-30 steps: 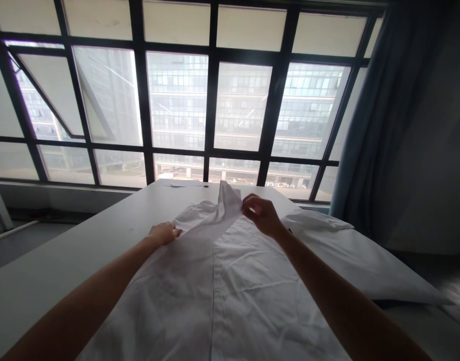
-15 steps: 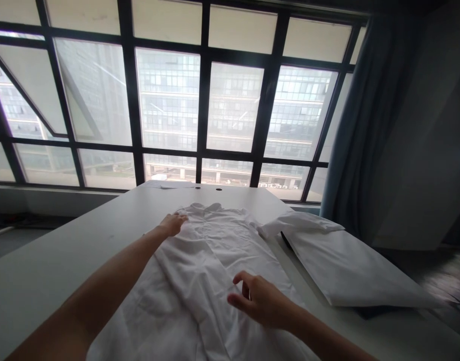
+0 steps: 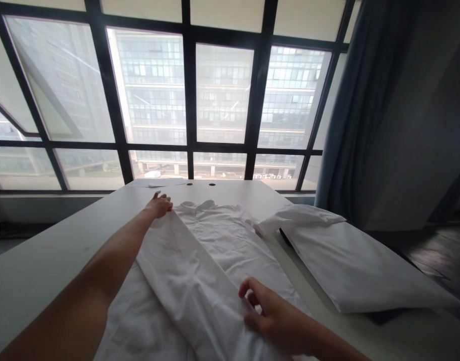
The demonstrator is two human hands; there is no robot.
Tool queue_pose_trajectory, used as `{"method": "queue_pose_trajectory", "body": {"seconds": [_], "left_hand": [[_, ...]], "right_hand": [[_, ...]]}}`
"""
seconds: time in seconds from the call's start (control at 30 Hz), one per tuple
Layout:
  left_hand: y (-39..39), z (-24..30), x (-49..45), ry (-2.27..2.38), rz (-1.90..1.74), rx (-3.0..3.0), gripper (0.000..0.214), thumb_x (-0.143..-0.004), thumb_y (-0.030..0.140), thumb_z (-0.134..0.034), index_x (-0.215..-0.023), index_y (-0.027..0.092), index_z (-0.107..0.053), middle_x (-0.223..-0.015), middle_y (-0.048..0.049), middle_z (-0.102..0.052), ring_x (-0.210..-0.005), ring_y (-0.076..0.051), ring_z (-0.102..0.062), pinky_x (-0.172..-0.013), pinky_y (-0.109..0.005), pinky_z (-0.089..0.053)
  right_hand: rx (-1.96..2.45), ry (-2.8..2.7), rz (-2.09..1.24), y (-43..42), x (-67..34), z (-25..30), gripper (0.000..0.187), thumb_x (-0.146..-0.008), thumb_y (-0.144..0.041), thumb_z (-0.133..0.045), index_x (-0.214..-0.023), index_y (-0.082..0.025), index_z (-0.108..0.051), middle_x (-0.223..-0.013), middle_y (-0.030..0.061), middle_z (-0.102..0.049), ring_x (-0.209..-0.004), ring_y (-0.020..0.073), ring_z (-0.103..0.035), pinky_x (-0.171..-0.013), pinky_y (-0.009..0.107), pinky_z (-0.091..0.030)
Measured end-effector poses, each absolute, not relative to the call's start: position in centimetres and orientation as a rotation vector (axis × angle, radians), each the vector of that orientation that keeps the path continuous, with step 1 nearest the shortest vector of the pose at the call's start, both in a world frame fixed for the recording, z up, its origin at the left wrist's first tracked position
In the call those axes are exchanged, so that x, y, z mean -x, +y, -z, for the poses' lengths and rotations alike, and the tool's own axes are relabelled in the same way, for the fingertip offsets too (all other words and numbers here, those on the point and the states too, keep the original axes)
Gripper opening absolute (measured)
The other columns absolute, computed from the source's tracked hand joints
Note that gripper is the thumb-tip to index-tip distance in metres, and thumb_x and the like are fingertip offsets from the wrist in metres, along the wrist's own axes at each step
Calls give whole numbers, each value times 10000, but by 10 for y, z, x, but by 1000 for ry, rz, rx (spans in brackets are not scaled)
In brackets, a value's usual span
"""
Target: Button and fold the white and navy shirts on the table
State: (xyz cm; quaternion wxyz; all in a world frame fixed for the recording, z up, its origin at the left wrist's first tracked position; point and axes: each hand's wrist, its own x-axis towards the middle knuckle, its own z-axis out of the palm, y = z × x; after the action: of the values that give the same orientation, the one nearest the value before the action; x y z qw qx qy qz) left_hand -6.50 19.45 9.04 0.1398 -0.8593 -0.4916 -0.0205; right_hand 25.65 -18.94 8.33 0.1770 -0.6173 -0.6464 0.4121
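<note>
Right hand: the right hand [image 3: 278,318] is the nearer of the two, low in view, its curled fingers [image 3: 248,301] on the folded band of the shirt; whether they pinch the cloth or only press it, I cannot tell.

Shirt: a white button-front shirt [image 3: 230,245] lies flat, collar far and hem near, its long axis running straight ahead. A folded band [image 3: 184,281] lies over it, slanting from the right hand up to the left hand.

Left hand: the left hand [image 3: 160,205] sits farther off at the band's upper end, just beside the collar [image 3: 195,205], fingers half-curled; any grip is unclear.

Desk: the white desk [image 3: 45,250] carries the shirt. To its right lies a folded white garment [image 3: 350,265], with papers [image 3: 154,183] at the far end.

Beyond: a dark-framed window [image 3: 222,95] and a blue-grey curtain [image 3: 350,125].
</note>
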Motion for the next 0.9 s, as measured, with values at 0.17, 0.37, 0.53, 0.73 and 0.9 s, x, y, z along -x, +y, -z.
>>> {"method": "queue_pose_trajectory", "body": {"seconds": [0.17,0.37,0.53,0.73,0.9], "left_hand": [[192,-74,73,-1680,234,2379,398,-923,389,-506,-1281,270,-636,-1301,-114,-625,-1279,-306,-484,-1121,-491,-264],[176,-33,95,-1858,126,2487,591,-966,423,-367,-1492,156,-402,-1522,-147,-443,-1370,-267,-450,-1098,-370,-360],[149,-19,107,-1914,73,2516,632,-998,476,-231,-1540,166,-327,-1602,-122,-298,-1476,-261,-285,-1162,-437,-280],[114,-24,105,-1973,-32,2503,696,-982,575,-190,-1570,212,-268,-1637,-120,-176,-1510,-301,-168,-1157,-620,-179],[99,-33,91,-1850,-63,2487,618,-1001,477,-235,-1558,217,-305,-1641,-108,-172,-1520,-278,-128,-1165,-627,-88]], "right_hand": [[1886,-2026,-989,-184,-268,-88,321,-742,-85,-615,-1050,-174,-596,-994,40,-626,-873,171,-571,-773,263,-413],[1922,-2208,-890,-188,-275,-95,364,-715,-101,-643,-1069,-182,-663,-975,44,-670,-813,166,-587,-690,242,-406],[1945,-2367,-896,-188,-269,-102,322,-671,-66,-608,-944,-183,-732,-873,29,-707,-721,147,-595,-587,213,-379],[1876,-2527,-951,-200,-274,-110,268,-591,-34,-582,-710,-202,-754,-628,-17,-652,-571,138,-572,-531,219,-378],[1890,-2546,-328,-202,-255,-118,325,-637,-40,-669,-912,-177,-775,-922,115,-721,-825,283,-677,-735,353,-501]]}}
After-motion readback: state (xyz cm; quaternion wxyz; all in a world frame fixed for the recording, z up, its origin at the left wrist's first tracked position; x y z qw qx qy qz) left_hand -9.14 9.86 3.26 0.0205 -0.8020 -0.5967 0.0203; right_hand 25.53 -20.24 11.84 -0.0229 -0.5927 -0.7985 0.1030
